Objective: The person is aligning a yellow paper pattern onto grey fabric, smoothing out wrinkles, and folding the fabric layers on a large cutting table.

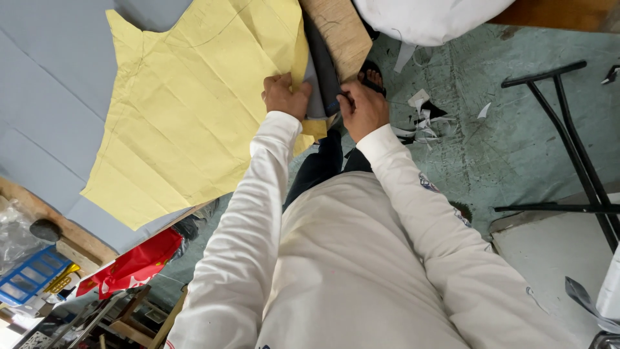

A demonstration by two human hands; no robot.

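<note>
A large yellow paper pattern lies creased on grey fabric spread over a wooden table. My left hand presses down on the pattern's edge near the table's edge, fingers closed on the paper and fabric. My right hand sits just beside it, closed around a dark handled tool at the hanging fold of dark grey fabric. The tool's working end is hidden by the fabric and my fingers. Both white sleeves reach forward from my body.
Paper and fabric scraps litter the green floor. A black metal stand is on the right, a white bundle at top. A red bag and a blue tray sit lower left under the table.
</note>
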